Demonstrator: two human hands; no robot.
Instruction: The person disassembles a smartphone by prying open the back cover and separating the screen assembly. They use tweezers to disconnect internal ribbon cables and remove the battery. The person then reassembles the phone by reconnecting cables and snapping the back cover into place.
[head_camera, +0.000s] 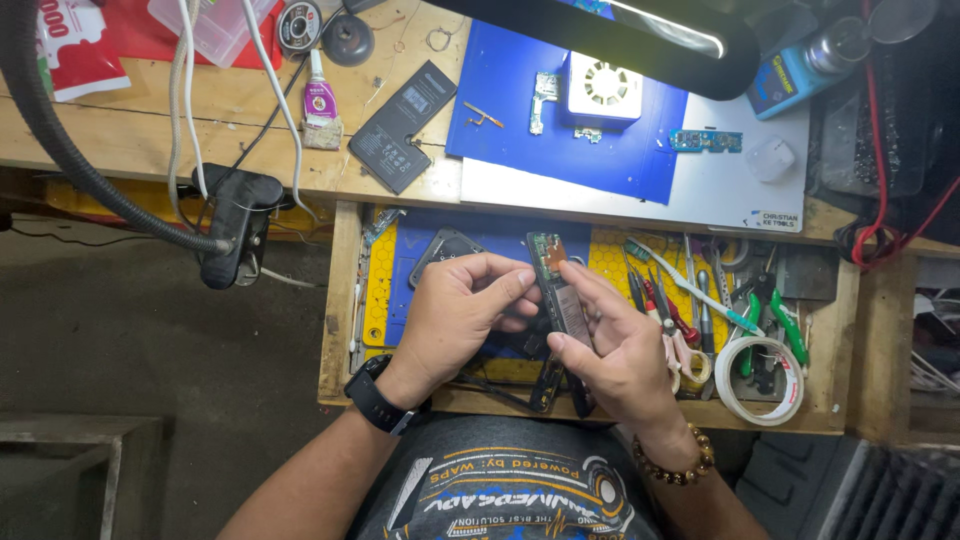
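Both hands hold an opened phone body (559, 290) on edge over a pulled-out wooden drawer (339, 300). My left hand (455, 315), with a black watch on its wrist, pinches the phone's left side with thumb and fingers. My right hand (620, 345), with a bead bracelet on its wrist, grips the right side, its fingers laid along the exposed inner parts. Green circuit board shows at the phone's top end. A dark phone cover (440, 250) lies on the blue mat (490, 235) in the drawer, just beyond my left hand.
Tweezers, cutters and screwdrivers (700, 290) fill the drawer's right side, next to a tape roll (762, 380). On the bench lie a phone battery (402, 125), a glue tube (320, 100), a blue mat (500, 100) with small boards and a white fan (603, 90). A black lamp clamp (235, 225) grips the bench edge.
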